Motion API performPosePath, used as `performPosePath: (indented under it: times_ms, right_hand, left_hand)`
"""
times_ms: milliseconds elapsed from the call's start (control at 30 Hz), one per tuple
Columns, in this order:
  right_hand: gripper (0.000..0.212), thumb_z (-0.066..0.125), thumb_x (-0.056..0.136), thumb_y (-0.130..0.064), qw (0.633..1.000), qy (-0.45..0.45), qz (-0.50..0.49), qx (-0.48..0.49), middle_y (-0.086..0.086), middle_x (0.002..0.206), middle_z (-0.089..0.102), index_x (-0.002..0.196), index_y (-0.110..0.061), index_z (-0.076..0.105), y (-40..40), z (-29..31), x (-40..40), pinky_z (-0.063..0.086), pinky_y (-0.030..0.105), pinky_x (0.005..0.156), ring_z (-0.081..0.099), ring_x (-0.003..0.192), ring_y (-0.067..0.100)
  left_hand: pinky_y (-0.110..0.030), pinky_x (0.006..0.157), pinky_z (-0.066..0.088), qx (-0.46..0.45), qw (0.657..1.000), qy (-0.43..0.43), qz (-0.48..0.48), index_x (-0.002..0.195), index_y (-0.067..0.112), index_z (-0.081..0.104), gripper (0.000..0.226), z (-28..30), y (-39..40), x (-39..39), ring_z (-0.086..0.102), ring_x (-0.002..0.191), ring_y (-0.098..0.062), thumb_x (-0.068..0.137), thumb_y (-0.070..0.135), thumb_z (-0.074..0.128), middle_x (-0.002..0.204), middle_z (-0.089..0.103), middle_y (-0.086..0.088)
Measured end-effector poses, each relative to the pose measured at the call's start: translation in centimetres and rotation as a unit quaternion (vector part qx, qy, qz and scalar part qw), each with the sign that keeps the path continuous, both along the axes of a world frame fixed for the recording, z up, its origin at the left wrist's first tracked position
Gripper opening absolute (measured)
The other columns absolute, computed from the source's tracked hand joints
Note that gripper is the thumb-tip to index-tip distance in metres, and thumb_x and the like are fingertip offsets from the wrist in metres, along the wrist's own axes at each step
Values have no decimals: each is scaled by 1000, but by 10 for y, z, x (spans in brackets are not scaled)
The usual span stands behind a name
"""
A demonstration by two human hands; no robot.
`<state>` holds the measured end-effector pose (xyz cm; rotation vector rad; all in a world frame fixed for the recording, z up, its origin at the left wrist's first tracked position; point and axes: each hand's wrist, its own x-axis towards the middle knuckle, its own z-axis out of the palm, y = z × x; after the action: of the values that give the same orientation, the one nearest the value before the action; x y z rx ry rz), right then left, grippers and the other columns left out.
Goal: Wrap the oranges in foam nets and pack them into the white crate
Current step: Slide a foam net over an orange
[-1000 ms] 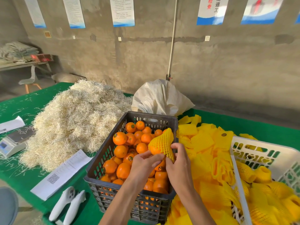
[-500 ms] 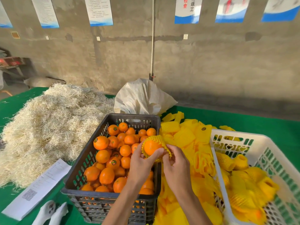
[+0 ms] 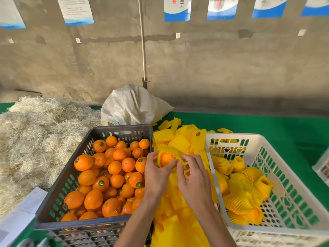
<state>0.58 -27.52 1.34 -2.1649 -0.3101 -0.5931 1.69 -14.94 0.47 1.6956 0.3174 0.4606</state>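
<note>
My left hand (image 3: 156, 175) grips an orange (image 3: 166, 158) half covered by a yellow foam net (image 3: 169, 150). My right hand (image 3: 195, 180) pinches the lower edge of that net beside it. Both hands hover over a pile of loose yellow foam nets (image 3: 179, 139) between two crates. The dark grey crate (image 3: 71, 177) on the left is full of bare oranges (image 3: 115, 175). The white crate (image 3: 277, 157) on the right holds several net-wrapped oranges (image 3: 238, 186).
A heap of pale straw-like wood wool (image 3: 35, 139) covers the green table (image 3: 267, 125) at the left. A white sack (image 3: 131, 106) stands behind the grey crate. Paper sheets (image 3: 21, 216) lie at the lower left. Another white crate's edge (image 3: 322, 166) shows at far right.
The view has swung right. Both hands carried the orange from above the grey crate to over the net pile, and the net has been pulled further down around it.
</note>
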Motion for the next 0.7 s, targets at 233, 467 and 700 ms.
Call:
performPosePath:
  times_ms: [233, 467, 700]
  right_hand:
    - [63, 53, 95, -60, 990, 99, -82, 57, -4, 137, 53, 142, -19, 50, -71, -16, 11, 38, 7, 89, 49, 121, 8]
    - [71, 45, 96, -62, 971, 186, -114, 103, 3, 144, 49, 151, -17, 40, -146, -37, 13, 47, 41, 104, 48, 132, 22]
    - [38, 53, 103, -37, 983, 136, -80, 96, -4, 130, 61, 136, -17, 57, -155, -39, 28, 54, 25, 92, 62, 113, 9]
  left_hand:
    - [-5, 72, 50, 42, 987, 19, -156, 144, 29, 56, 63, -7, -71, 15, 57, 113, -7, 88, 20, 82, 132, 57, 9]
    - [-17, 101, 50, 21, 965, 48, -257, 144, 21, 58, 49, -22, -151, 40, 54, 133, -13, 98, 9, 68, 145, 58, 6]
    - [-10, 90, 51, 23, 966, 41, -253, 133, 18, 67, 39, -23, -161, 50, 61, 125, -13, 99, 0, 63, 133, 65, 6]
